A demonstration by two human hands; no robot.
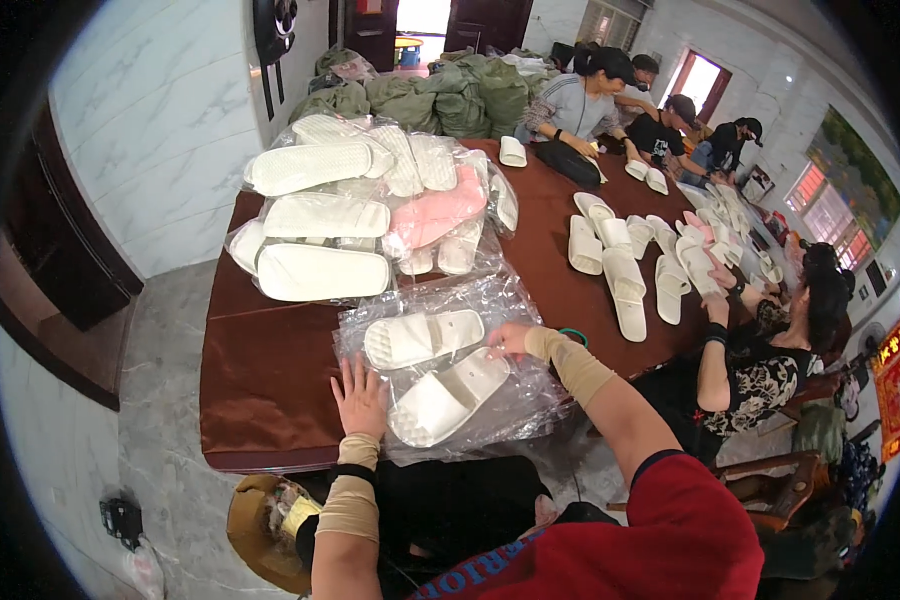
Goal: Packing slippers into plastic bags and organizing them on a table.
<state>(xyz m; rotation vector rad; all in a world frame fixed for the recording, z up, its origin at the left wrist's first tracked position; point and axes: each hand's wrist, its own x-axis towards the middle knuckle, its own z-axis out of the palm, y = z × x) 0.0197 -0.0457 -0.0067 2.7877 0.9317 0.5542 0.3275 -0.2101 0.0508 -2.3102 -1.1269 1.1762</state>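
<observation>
Two white slippers lie side by side on clear plastic bags at the table's near edge: an upper slipper (425, 338) and a lower slipper (450, 402). My left hand (360, 400) is open, fingers spread flat on the left border of the clear plastic bag (540, 400). At the right end of the lower slipper is my right hand (511, 340), its fingers curled in and closed on that end. Whether the lower slipper is fully inside a bag I cannot tell. A green ring (573, 335) lies just right of my right hand.
Bagged slippers (325, 272), mostly white with a pink one (435, 212), are piled on the brown-covered table (260, 370). Loose white slippers (625, 285) lie to the right, where a co-worker (770, 370) handles some. Other people sit farther along. A cardboard box (255, 540) stands below the near edge.
</observation>
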